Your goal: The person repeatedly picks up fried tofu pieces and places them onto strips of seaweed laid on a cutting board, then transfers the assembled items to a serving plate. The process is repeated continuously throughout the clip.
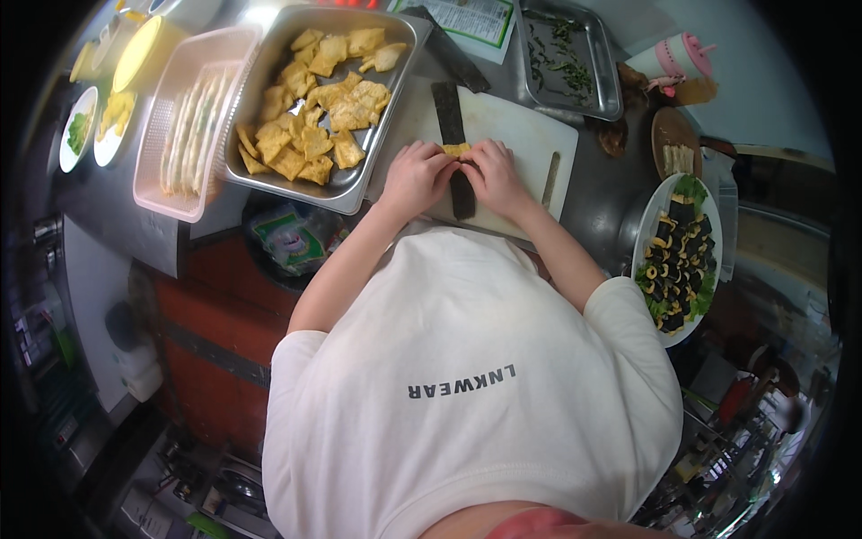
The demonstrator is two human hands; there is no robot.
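A dark strip of seaweed [448, 106] lies lengthwise across the white cutting board [532, 142]. Across the strip rests a small golden piece of fried tofu [457, 149]. Its left end is pinched by the closed fingers of my left hand [415, 176]. From the other side my right hand [496, 175] grips the same piece, thumbs and fingertips nearly meeting over the strip. My fingers cover much of the piece, so whether anything is inside it cannot be seen. A narrow dark strip or slot [551, 180] shows near the board's right edge.
Left of the board stands a deep steel tray [352, 199] of golden tofu pieces, beside a pink plastic basket [148, 171]. At right is an oval plate [639, 260] of dark-wrapped rolls. Behind are a steel tray [614, 106] with dark scraps and a pink-lidded cup [669, 58].
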